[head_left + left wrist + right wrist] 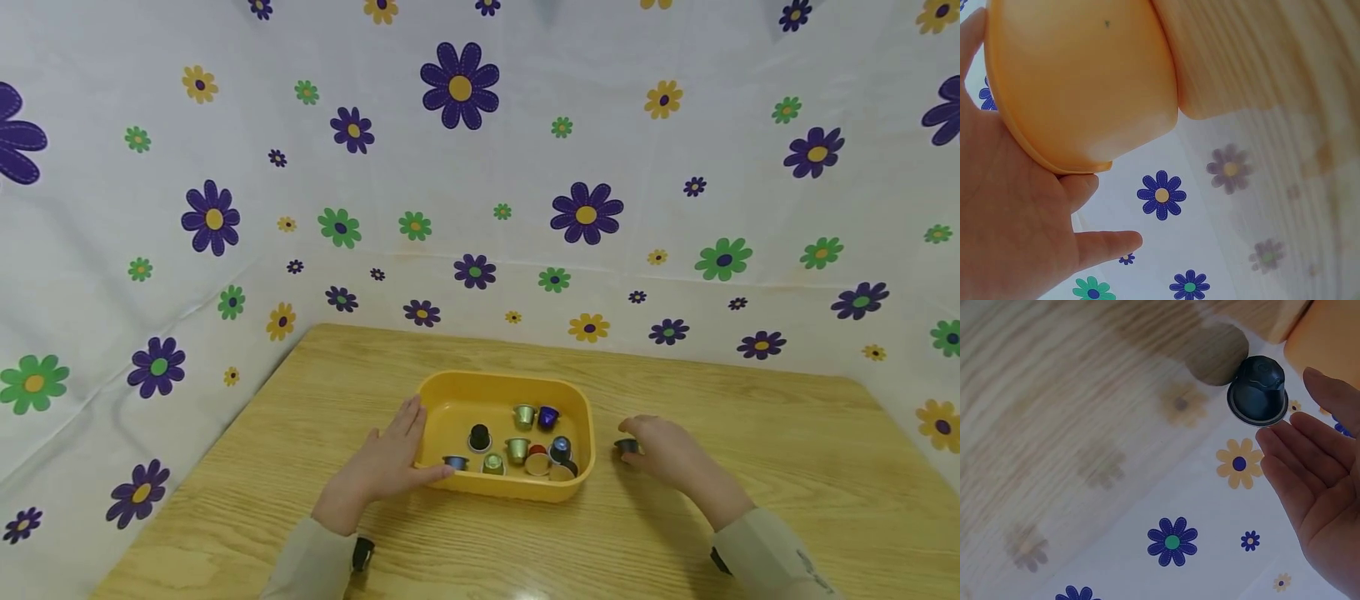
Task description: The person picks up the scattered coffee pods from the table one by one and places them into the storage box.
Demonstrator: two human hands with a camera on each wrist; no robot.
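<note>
A yellow tray holds several coffee capsules, among them a black one, a blue one and a pale green one. My left hand rests at its near left corner, thumb along the front rim and extended fingers along the left side; the left wrist view shows the palm against the tray's outer wall. To the right of the tray, a dark coffee capsule stands rim down on the table. Right beside it is my right hand, thumb and fingers spread apart, fingertips near the capsule's rim.
Another dark capsule lies by the left sleeve, and a dark object is partly hidden by the right sleeve. The wooden table meets a white flowered cloth at the back and left.
</note>
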